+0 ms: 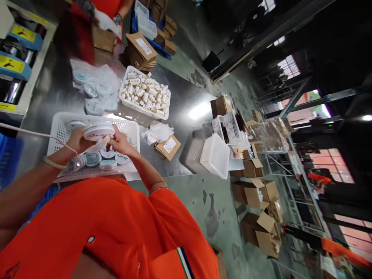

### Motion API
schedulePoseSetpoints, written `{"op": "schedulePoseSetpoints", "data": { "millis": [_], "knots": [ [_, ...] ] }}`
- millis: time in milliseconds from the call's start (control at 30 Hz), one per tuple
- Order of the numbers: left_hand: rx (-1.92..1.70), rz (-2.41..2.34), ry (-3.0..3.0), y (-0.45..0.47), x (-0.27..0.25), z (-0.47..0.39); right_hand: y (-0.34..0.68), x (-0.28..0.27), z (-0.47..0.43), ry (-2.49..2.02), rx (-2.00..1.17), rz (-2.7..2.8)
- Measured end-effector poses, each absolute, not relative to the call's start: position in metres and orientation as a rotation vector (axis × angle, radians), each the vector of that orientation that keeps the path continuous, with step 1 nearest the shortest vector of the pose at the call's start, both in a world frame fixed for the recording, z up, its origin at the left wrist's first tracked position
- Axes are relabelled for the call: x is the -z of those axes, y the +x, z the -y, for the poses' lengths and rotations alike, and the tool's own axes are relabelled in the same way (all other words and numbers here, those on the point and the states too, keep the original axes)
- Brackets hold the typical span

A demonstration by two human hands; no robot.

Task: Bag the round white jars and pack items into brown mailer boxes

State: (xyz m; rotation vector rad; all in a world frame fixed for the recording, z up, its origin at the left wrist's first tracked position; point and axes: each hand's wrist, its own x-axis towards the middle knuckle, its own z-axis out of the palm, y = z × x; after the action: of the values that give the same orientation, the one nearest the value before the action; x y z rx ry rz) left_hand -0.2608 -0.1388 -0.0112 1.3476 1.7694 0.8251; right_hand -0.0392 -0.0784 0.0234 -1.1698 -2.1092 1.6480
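Observation:
Above a white perforated basket (pixel 136 135), my left hand (pixel 78 140) grips a round white flat container (pixel 97 131) with printed lettering on its side. My right hand (pixel 120 142) is closed at the container's right edge, thumb and fingers against it. Something small and pale shows by its fingertips, too small to name. In the basket below lie several round tubs (pixel 108 164) with white and pale blue lids. A thin white cable (pixel 35 133) crosses in front of my left wrist.
Beyond my basket are bagged round tubs (pixel 99 87) and a white basket of small bottles (pixel 145 93). White gloves (pixel 158 132) lie beside a flat cardboard box (pixel 168 147). An upturned-looking white bin (pixel 215 155) stands at right. Across the table, a gloved co-worker (pixel 107 23) handles a carton.

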Motion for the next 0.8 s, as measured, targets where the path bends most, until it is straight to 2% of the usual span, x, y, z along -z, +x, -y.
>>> {"op": "schedulePoseSetpoints", "data": {
  "millis": [133, 200, 367, 500, 600, 700, 800],
  "knots": [
    [-0.84, -1.81, 1.308, -0.278, -0.007, 0.134, -0.057, -0.043, 0.065, -1.429, -1.29, 2.465],
    [-0.863, -1.877, 1.253, -0.295, -0.018, 0.124, -0.066, -0.051, 0.051, -1.373, -1.155, 2.578],
    [-1.109, -1.959, 1.111, -0.337, -0.047, 0.102, -0.119, -0.054, -0.007, -0.973, -1.38, 2.495],
    [-1.331, -1.912, 1.144, -0.356, -0.062, 0.123, -0.188, -0.039, -0.06, -1.175, -1.55, 1.887],
    [-1.405, -1.971, 1.089, -0.382, -0.052, 0.159, -0.222, -0.021, -0.09, -1.401, -1.39, 1.708],
    [-1.398, -2.358, 0.646, -0.439, -0.026, 0.209, -0.227, -0.001, -0.106, -1.627, -1.15, 1.859],
    [-1.124, -2.642, 0.237, -0.499, 0.007, 0.253, -0.217, 0.014, -0.103, -1.691, -1.035, 2.006]
  ]
}}
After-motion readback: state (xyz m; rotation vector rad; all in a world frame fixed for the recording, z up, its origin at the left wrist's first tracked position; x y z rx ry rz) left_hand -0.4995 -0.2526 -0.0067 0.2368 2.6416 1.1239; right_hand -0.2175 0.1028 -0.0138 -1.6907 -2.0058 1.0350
